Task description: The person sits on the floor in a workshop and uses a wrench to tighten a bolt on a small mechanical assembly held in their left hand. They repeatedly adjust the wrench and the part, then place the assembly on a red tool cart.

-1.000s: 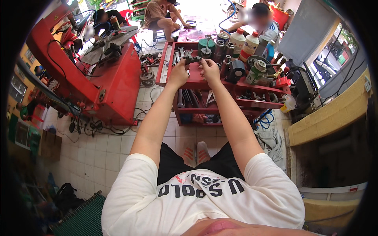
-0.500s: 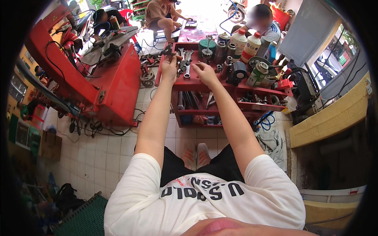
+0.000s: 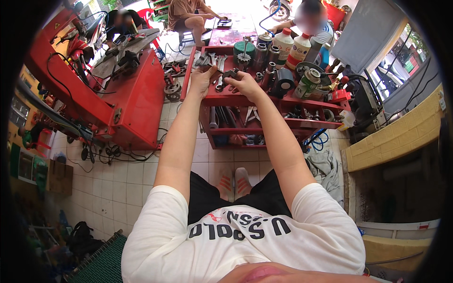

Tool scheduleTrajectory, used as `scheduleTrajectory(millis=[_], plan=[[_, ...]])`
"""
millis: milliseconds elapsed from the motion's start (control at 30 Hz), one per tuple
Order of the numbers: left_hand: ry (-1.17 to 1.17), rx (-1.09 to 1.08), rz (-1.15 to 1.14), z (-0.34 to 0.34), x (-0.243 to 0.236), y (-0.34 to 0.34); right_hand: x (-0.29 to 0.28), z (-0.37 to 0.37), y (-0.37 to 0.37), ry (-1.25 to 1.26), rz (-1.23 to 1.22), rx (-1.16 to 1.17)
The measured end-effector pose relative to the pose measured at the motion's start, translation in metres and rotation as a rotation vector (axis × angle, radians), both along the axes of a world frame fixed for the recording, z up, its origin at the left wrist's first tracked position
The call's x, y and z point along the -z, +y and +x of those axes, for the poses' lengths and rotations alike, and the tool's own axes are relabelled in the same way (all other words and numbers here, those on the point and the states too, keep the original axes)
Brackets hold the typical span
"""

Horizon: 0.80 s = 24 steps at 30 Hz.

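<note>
Over the red tool cart's top tray (image 3: pixel 236 100), my two hands are close together. My right hand (image 3: pixel 246 87) is closed on a dark metal part (image 3: pixel 230 74), gripped at its near side by thumb and fingers. My left hand (image 3: pixel 203 81) is closed just to the left, its thumb and fingers pointing toward that part. What it grips is too small and dark to make out. Wrenches (image 3: pixel 220 61) lie in the tray just beyond my hands. A green round container (image 3: pixel 244 48) with a toothed metal piece stands behind them.
Sockets (image 3: pixel 260 57), bottles (image 3: pixel 283 43) and a spray can (image 3: pixel 307 83) crowd the cart's right side. A red machine (image 3: pixel 137 101) stands to the left, with metal parts (image 3: pixel 172 87) on the floor between. One person (image 3: pixel 186 16) sits beyond the cart, another (image 3: pixel 323 34) at far right.
My right hand has closed on a dark metal part. My left hand has come down slightly, its fingers now turned rightward. The cart appears slightly lower left in view.
</note>
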<state>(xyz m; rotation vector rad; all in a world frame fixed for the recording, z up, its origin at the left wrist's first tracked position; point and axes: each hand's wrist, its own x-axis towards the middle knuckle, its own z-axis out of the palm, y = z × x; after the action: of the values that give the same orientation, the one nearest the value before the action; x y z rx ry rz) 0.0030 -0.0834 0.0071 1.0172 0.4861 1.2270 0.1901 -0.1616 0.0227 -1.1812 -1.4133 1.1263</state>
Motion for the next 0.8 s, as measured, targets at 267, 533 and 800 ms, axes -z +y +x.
scheduleTrajectory(millis=[267,533,800], plan=[[-0.127,0.184,-0.03,0.009,-0.017,-0.016,0.009,0.012,0.004,0.248,-0.011,-0.038],[-0.286,0.084,-0.131,0.044,0.005,0.009,0.009,0.009,0.01,0.368,0.028,0.017],[-0.301,0.258,-0.072,0.053,-0.003,-0.002,0.011,0.014,0.008,0.404,0.028,0.076]])
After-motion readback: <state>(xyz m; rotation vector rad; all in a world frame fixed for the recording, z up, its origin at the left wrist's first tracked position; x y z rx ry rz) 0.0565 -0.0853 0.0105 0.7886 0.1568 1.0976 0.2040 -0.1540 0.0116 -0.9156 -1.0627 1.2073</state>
